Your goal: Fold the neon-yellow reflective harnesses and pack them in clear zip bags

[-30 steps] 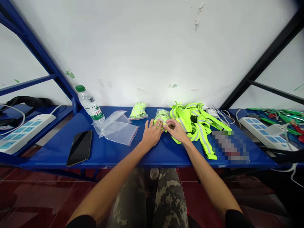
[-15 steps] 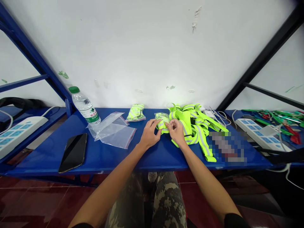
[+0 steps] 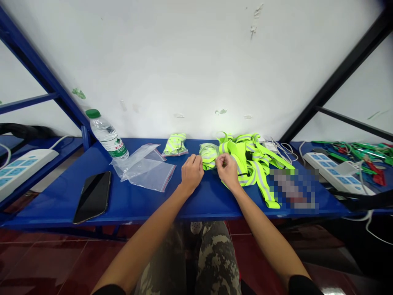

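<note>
Between my hands sits a clear zip bag (image 3: pixel 209 153) with a folded neon-yellow reflective strap inside. My left hand (image 3: pixel 192 174) is closed at the bag's left near edge, its fingers curled and pressed together. At the right side, my right hand (image 3: pixel 227 170) pinches the bag's edge between thumb and forefinger. Just beyond my right hand lies a loose heap of neon-yellow reflective straps (image 3: pixel 260 180) with grey stripes and black buckles. Another filled zip bag (image 3: pixel 175 144) rests against the wall to the left. Flat zip bags (image 3: pixel 150 174) lie left of my left hand.
A water bottle (image 3: pixel 107 135) with a green cap stands at the back left of the blue table (image 3: pixel 132 207). A black phone (image 3: pixel 93 196) lies near the front edge. Power strips (image 3: pixel 337 174) and white cables (image 3: pixel 285 151) are on the right, beside a blurred patch.
My left hand's fingers have gone from spread over the bag to curled closed at its near edge. My right hand still pinches the bag. The view has shifted slightly.
</note>
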Demonstrator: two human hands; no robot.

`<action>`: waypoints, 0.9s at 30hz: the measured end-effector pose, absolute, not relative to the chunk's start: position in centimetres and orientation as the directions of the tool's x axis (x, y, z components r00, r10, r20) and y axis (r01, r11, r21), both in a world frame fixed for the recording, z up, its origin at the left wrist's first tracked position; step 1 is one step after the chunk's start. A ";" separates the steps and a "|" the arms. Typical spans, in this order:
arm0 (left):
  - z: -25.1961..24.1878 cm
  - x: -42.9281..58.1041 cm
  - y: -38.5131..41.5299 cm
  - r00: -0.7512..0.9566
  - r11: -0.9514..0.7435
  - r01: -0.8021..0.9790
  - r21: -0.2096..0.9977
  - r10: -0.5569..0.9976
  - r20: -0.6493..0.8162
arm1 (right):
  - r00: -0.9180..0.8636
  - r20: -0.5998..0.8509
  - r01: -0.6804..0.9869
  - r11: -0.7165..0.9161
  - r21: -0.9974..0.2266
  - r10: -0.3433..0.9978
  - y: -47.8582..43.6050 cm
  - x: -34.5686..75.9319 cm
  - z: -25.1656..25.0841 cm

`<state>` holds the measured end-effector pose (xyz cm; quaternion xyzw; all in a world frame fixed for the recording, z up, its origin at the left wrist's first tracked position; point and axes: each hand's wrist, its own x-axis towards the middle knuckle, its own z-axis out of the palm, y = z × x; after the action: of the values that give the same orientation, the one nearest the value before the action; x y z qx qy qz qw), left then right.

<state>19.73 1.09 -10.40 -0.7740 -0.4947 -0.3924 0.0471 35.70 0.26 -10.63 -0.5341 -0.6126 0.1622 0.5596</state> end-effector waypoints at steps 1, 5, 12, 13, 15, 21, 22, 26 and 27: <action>-10.3 19.8 1.0 0.212 -0.518 0.799 0.305 0.717 0.664 | 0.191 0.528 0.506 0.378 -0.776 0.827 0.2 35.7 -10.6; -10.0 20.1 1.0 0.353 -0.701 0.662 0.268 0.606 0.713 | 0.140 0.536 0.598 0.360 -0.716 0.833 0.2 35.9 -10.6; -10.3 19.8 3.2 0.448 -0.651 0.747 0.136 0.643 0.621 | -0.025 0.551 0.612 0.449 -0.651 0.834 -0.1 35.9 -11.2; -10.4 19.8 3.4 0.438 -0.630 0.766 0.129 0.658 0.612 | -0.045 0.556 0.608 0.464 -0.644 0.830 -0.2 35.9 -11.2; -10.4 19.7 3.6 0.394 -0.586 0.795 0.155 0.693 0.603 | -0.078 0.562 0.605 0.488 -0.630 0.823 -0.3 35.9 -11.2; -10.1 19.3 2.1 0.467 -0.694 0.672 0.260 0.669 0.579 | 0.041 0.556 0.635 0.408 -0.656 0.830 0.0 36.4 -11.3; -10.1 19.2 1.9 0.501 -0.716 0.647 0.262 0.658 0.562 | 0.073 0.554 0.633 0.390 -0.668 0.829 0.1 36.4 -11.3; -10.3 19.1 1.8 0.499 -0.703 0.645 0.301 0.685 0.530 | 0.122 0.564 0.634 0.374 -0.677 0.817 0.2 36.6 -11.3; -10.4 19.1 1.9 0.481 -0.687 0.656 0.311 0.699 0.529 | 0.115 0.565 0.628 0.381 -0.679 0.817 0.1 36.6 -11.4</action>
<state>19.11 1.87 -10.44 -0.8599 -0.3941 -0.3226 -0.0332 36.62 0.14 -11.37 -0.5484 -0.6585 0.0935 0.5068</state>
